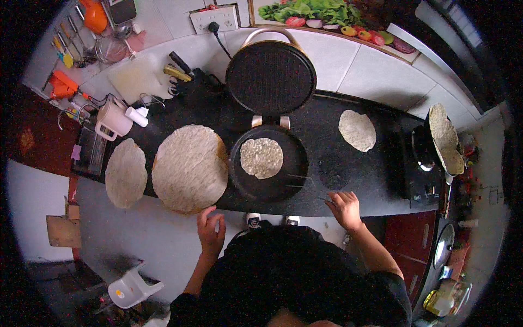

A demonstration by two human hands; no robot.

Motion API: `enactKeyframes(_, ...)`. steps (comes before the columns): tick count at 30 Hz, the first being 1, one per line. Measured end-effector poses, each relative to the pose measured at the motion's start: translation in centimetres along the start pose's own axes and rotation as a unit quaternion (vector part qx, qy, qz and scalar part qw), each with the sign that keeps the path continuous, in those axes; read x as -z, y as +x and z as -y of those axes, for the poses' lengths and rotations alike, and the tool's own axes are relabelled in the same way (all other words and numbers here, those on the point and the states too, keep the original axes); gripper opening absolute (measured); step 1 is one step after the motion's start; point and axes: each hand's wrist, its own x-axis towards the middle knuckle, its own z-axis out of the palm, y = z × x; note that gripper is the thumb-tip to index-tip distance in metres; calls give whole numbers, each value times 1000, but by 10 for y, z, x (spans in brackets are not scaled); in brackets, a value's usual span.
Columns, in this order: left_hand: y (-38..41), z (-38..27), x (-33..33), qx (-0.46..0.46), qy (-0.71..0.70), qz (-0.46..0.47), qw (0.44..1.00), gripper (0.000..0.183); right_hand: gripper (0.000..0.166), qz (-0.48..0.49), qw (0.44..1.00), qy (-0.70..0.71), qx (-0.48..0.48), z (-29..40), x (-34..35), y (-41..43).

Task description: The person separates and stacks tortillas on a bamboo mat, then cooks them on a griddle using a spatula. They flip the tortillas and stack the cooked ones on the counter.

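My right hand (pixel 346 210) grips thin metal tongs (pixel 300 186), whose two prongs reach apart over the right side of the electric griddle's lower plate (pixel 269 192). A small round flatbread (pixel 261 158) with pale speckles lies on that plate, left of the prong tips. The griddle's ridged lid (pixel 271 77) stands raised behind it. Beside the front edge of a large round flatbread (pixel 188 167), my left hand (pixel 210 231) has its fingers apart and holds nothing; contact with the edge cannot be told. A tan rim of something shows beneath that bread.
Another flatbread (pixel 126 173) lies far left, and a smaller one (pixel 357 131) on the dark counter (pixel 327 163) at right. Flatbread pieces (pixel 443 135) sit at a pan on the right-hand hob (pixel 423 186). A pink jug (pixel 112 118) and a knife holder (pixel 202 81) stand back left.
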Motion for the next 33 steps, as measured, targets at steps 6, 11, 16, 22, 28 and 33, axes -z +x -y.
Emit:
enactKeyframes(6,19,7,-3,-30,-13,5,999,10,19,-80,997,-14,-7,33,-39,31)
enactKeyframes(11,37,16,0,-57,-45,6,997,10,11,-67,994,-84,5,67,-51,74)
enactKeyframes(16,46,40,-1,-75,-48,17,996,12,12,-28,994,-104,-31,68,-43,57)
enactKeyframes(22,64,43,-10,-85,-106,50,989,11,22,33,979,-28,-199,82,-31,48)
enactKeyframes(28,72,54,-14,-128,-107,53,985,11,39,59,888,183,-417,69,-9,36)
enactKeyframes(33,73,55,-13,-128,-121,59,983,11,38,145,827,254,-480,70,-11,40)
